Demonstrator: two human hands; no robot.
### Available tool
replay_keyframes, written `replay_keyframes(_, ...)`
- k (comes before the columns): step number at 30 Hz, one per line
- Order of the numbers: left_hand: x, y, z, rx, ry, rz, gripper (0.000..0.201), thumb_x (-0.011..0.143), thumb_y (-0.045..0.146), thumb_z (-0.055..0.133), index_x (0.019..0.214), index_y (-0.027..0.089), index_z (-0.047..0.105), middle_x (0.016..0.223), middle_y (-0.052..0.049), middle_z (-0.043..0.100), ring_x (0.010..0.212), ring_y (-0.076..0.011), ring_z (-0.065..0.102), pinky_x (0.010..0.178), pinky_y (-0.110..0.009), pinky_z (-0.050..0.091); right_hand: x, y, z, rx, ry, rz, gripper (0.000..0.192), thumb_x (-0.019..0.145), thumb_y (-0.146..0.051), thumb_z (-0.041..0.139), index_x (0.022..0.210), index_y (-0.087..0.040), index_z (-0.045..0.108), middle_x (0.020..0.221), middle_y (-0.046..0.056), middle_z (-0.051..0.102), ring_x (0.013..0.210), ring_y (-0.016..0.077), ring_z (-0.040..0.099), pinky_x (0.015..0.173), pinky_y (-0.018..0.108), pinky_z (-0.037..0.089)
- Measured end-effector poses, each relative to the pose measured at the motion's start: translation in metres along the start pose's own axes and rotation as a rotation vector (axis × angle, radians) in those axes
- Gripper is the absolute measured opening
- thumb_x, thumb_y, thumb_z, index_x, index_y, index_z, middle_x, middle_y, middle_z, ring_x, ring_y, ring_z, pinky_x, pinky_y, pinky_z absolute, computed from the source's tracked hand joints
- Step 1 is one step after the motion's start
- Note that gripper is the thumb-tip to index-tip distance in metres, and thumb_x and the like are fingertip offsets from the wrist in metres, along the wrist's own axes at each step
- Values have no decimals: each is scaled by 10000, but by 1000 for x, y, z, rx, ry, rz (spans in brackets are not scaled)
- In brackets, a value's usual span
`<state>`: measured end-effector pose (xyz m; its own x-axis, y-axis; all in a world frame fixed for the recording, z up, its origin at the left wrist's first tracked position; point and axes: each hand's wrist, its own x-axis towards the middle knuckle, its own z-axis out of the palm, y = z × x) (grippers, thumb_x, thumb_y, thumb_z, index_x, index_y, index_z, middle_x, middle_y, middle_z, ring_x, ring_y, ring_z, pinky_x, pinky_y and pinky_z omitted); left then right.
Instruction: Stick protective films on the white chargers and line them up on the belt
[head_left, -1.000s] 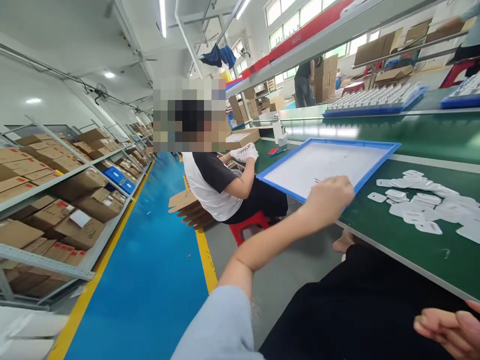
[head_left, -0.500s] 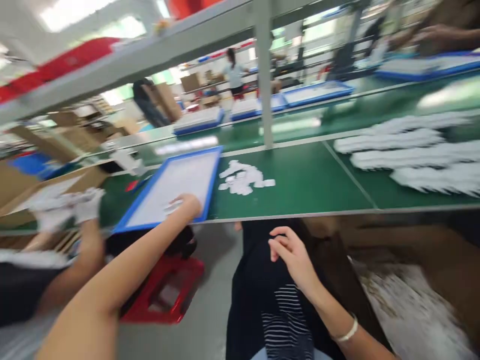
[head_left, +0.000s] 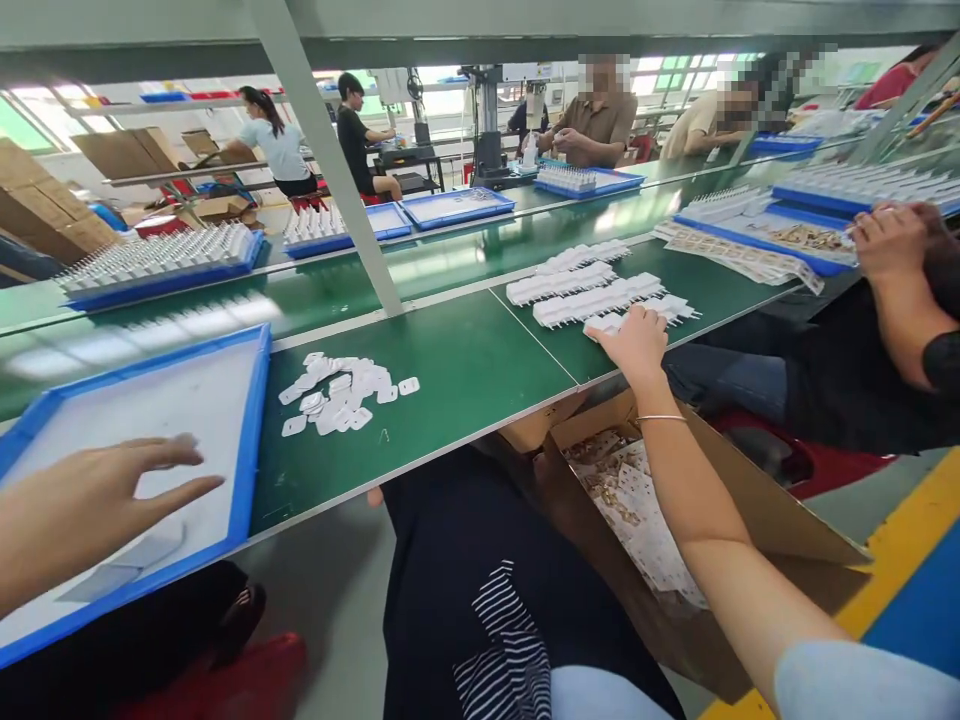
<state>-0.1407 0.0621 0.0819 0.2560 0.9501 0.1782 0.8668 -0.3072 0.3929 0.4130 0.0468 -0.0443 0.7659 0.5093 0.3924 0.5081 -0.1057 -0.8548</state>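
Note:
My left hand [head_left: 139,490] is over the blue-rimmed white tray [head_left: 259,430], thumb and fingers apart, with nothing between them. Below it in the tray lies a flat white piece [head_left: 154,548], partly hidden by the hand. My right hand [head_left: 636,345] reaches out to the rows of white plastic parts [head_left: 592,300] on the green table. Its thumb and fingers are around the near end of the closest row, whose parts have thin pins sticking out. Between my two hands lies a loose pile of small white plates [head_left: 345,390].
A grey post [head_left: 330,150] rises from the table behind the pile. Several filled blue trays [head_left: 161,280] stand across the bench. At the right, a co-worker's hands [head_left: 896,240] are near a tray and printed sheets [head_left: 739,255]. An open cardboard box [head_left: 697,470] stands below the table edge.
The view has swung to the right. My right hand has gone from above my lap to the white rows. My left hand has lifted from the flat white piece, fingers now spread.

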Motion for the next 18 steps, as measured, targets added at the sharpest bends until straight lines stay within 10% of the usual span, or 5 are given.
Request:
replay_keyframes(2, -5, 0, 8, -2, -103, -15, 662, 573, 915, 657, 801, 315, 818, 944, 72, 805, 1098, -408, 692, 1020, -741, 449, -4, 6, 7, -73, -8, 6, 449, 965, -444, 693, 1307, -162, 621, 1394, 133, 589, 1208, 281, 634, 1019, 529, 526)
replay_keyframes(5, -22, 24, 45, -211, -188, 145, 384, 828, 708, 635, 956, 401, 826, 1075, 81, 812, 1054, -317, 755, 912, -535, 618, -10, 11, 17, -132, 2, 25, 431, 976, -409, 686, 1331, -176, 611, 1411, 136, 586, 1219, 283, 628, 1013, 530, 535)
replay_keyframes(12, -47, 74, 140, -779, -239, 173, 366, 981, 465, 571, 852, 263, 848, 1039, -91, 821, 980, -290, 791, 878, -402, 665, -13, -1, 18, -111, -64, 28, 333, 877, -348, 795, 1109, -160, 647, 1189, 96, 651, 1117, 273, 627, 947, 482, 537)
replay_keyframes(18, -55, 102, 179, -1211, -176, 68, 304, 944, 396, 677, 1187, 241, 773, 1402, -138, 677, 1171, -295, 739, 968, -389, 638, -111, -45, 9, 104, -391, -105, 615, 657, -286, 916, 1122, -207, 522, 1100, 96, 654, 1032, 265, 639, 936, 438, 471)
